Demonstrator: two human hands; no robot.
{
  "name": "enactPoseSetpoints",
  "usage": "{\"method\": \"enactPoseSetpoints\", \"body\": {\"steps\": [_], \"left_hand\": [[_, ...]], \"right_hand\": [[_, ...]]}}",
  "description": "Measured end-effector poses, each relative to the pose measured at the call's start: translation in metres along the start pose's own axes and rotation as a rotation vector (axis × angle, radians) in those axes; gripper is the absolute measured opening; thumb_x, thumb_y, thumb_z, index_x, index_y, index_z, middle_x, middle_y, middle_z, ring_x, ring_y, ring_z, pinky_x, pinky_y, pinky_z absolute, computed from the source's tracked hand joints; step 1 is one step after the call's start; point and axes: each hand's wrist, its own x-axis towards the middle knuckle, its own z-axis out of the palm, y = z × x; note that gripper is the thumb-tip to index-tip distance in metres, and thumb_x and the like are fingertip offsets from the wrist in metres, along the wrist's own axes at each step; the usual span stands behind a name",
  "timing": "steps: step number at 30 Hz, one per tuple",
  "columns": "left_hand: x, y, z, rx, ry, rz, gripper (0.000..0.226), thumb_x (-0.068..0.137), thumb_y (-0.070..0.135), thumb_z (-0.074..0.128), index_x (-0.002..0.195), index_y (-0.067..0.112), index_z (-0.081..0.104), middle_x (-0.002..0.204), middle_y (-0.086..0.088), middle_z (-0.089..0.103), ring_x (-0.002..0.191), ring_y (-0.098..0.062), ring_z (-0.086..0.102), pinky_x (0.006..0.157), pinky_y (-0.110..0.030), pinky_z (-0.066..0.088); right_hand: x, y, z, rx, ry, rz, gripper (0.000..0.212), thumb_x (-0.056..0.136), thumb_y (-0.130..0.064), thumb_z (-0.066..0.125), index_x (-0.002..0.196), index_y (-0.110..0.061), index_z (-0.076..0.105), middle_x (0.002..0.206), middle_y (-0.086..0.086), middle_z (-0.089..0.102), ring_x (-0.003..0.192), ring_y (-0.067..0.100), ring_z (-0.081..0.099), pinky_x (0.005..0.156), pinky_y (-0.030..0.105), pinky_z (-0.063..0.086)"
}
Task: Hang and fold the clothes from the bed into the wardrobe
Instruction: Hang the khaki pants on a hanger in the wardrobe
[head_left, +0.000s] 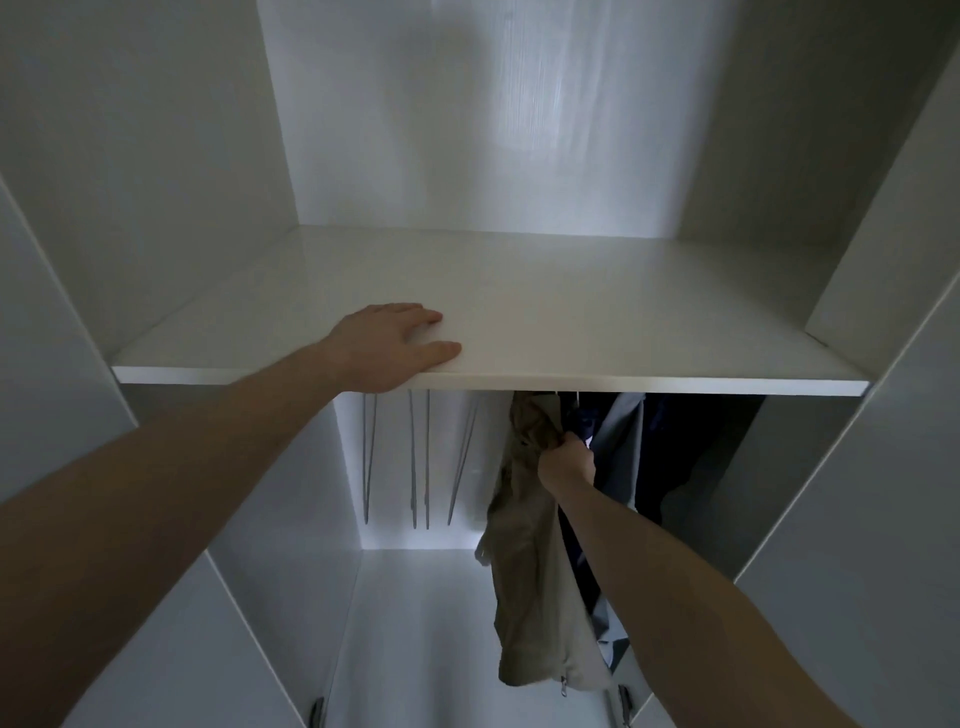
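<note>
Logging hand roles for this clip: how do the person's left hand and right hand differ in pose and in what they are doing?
The left hand lies flat with straight fingers on the white wardrobe shelf; the right hand is curled, gripping the hanging beige jacket. The left hand is above the shelf's front edge, the right hand below it, among the hung clothes. The left hand holds nothing; the right hand holds fabric. Both reach in on bare forearms.

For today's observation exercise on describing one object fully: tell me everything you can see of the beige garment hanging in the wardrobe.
The beige garment hangs below the white shelf, its top hidden behind the shelf edge. It looks like thin woven cloth, creased and bunched near the top, falling long and loose. A zip pull dangles at its lower hem. The right hand grips its upper part. Grey and dark clothes hang right beside it; bare metal hangers hang to its left.
</note>
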Motion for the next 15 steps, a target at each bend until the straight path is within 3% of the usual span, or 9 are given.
{"method": "enactPoseSetpoints", "body": {"steps": [5, 12, 15], "left_hand": [[-0.002, 0.002, 0.000, -0.013, 0.001, -0.007, 0.079, 0.089, 0.082, 0.041, 0.155, 0.038, 0.038, 0.166, 0.007, 0.031, 0.152, -0.021, 0.028, 0.125, -0.041, 0.019], [-0.004, 0.006, -0.002, 0.002, -0.004, -0.018, 0.078, 0.091, 0.080, 0.042, 0.156, 0.037, 0.038, 0.166, 0.006, 0.031, 0.152, -0.019, 0.027, 0.125, -0.038, 0.017], [-0.004, 0.005, -0.002, 0.004, 0.000, -0.031, 0.077, 0.091, 0.080, 0.042, 0.155, 0.037, 0.038, 0.166, 0.006, 0.031, 0.152, -0.018, 0.027, 0.124, -0.037, 0.016]], "right_hand": [[-0.001, 0.005, -0.013, -0.080, -0.060, 0.014, 0.036, 0.101, -0.013, 0.054, 0.135, -0.005, 0.052, 0.131, 0.021, 0.061, 0.115, 0.040, 0.062, 0.093, 0.046, 0.057], [-0.017, 0.023, -0.001, -0.149, -0.133, 0.019, 0.069, 0.098, -0.006, 0.055, 0.159, -0.006, 0.022, 0.151, 0.021, 0.047, 0.135, 0.040, 0.051, 0.108, 0.048, 0.049], [-0.024, 0.028, 0.007, -0.093, -0.124, -0.007, 0.065, 0.095, 0.000, 0.057, 0.154, -0.009, 0.030, 0.144, 0.018, 0.053, 0.129, 0.038, 0.057, 0.102, 0.046, 0.053]]}}
